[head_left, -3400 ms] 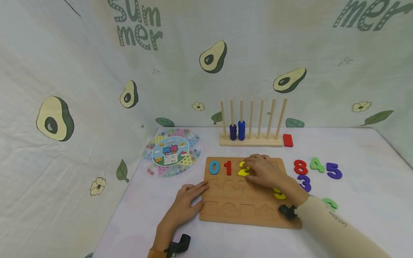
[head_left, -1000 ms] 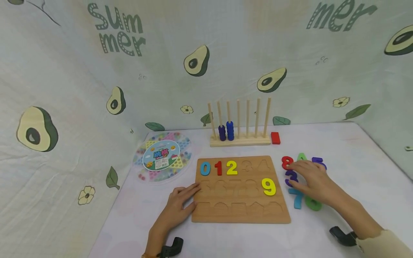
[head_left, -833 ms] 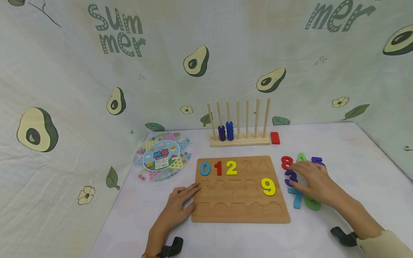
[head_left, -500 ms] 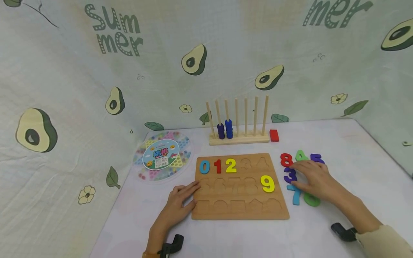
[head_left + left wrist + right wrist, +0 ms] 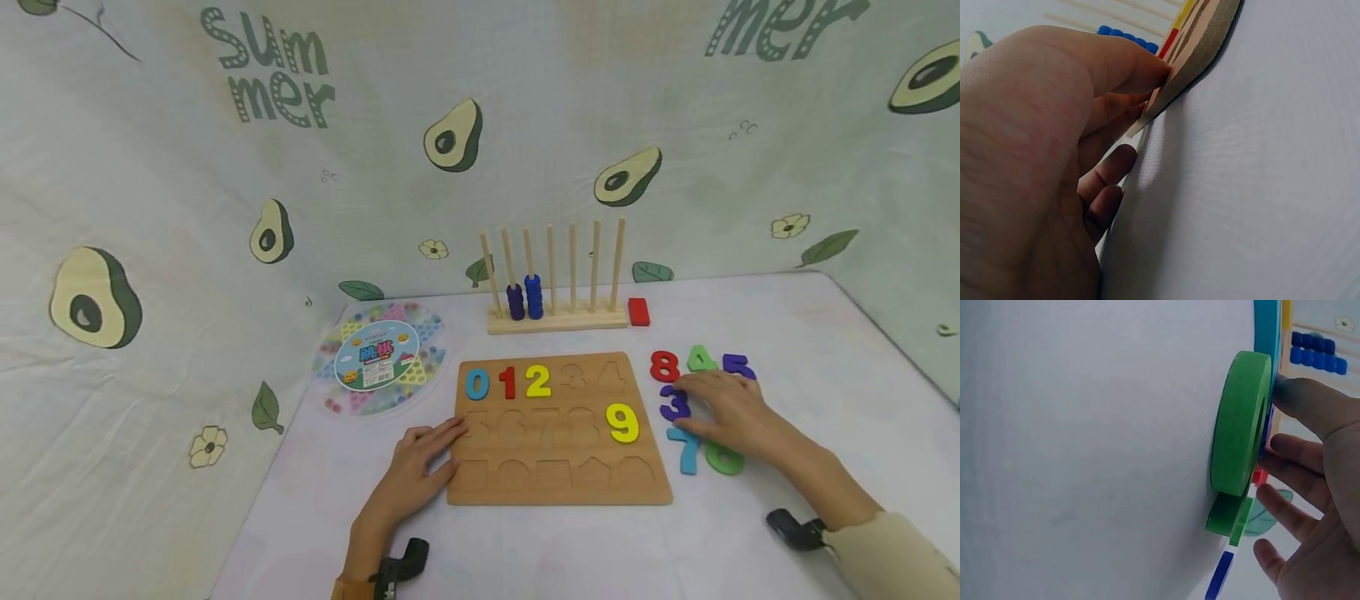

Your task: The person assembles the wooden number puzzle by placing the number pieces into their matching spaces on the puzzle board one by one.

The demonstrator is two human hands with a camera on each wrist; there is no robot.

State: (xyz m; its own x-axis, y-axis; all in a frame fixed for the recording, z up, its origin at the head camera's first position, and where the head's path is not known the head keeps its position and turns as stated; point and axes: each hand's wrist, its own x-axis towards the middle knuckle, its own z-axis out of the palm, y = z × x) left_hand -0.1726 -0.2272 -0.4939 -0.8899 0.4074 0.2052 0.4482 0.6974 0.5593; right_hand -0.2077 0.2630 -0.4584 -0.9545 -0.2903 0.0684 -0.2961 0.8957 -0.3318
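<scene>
In the head view my left hand [image 5: 412, 471] rests at the left edge of a wooden number board [image 5: 558, 482], its fingertips touching the edge. The left wrist view shows the thumb against the board's side. Blue 0 [image 5: 477, 384], red 1 [image 5: 507, 382], yellow 2 [image 5: 537, 381] and yellow 9 [image 5: 622, 422] lie on the board. Right of it, my right hand [image 5: 731, 412] has thumb and index finger at two ends of the purple number 3 [image 5: 675, 403], pinching it on the table. In the right wrist view, the green piece [image 5: 1235, 425] partly hides the 3.
Around the right hand lie red 8 [image 5: 664, 367], green 4 [image 5: 702, 358], purple 5 [image 5: 738, 365], blue 7 [image 5: 686, 450] and a partly covered green number [image 5: 724, 458]. Behind stand a peg abacus [image 5: 557, 322], a red block [image 5: 638, 312] and a round game box [image 5: 381, 357].
Since the earliest frame, my right hand has left the yellow 2 on the board and moved right to the loose numbers. Over the last second both hands stay nearly still.
</scene>
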